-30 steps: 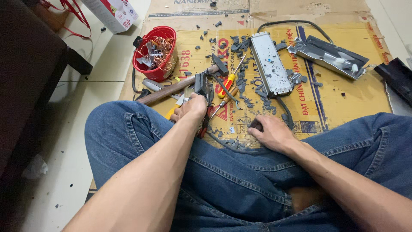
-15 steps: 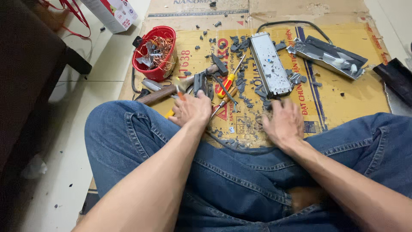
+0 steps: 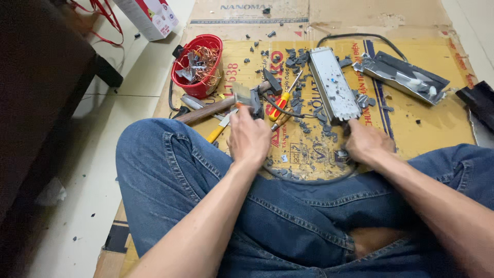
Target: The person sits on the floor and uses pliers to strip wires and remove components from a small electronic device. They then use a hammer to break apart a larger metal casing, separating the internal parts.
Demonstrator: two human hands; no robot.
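Cardboard (image 3: 411, 116) lies flat under my crossed legs, littered with dark broken bits. My left hand (image 3: 249, 138) has its fingers curled around a small grey block (image 3: 242, 95) near the sheet's middle, just above the wooden-handled hammer (image 3: 216, 108). My right hand (image 3: 366, 143) grips the near end of the long grey metal casing (image 3: 334, 82), fingers pressed together. At the far left corner sits a red basket (image 3: 198, 64) of copper wire.

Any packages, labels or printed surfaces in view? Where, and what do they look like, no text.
Carton box: top left on the floor, white with red and pink print.
Flattened cardboard sheet: under the tools and scrap, yellow-brown with red and dark blue print.
Plain brown cardboard: top centre, small dark print.
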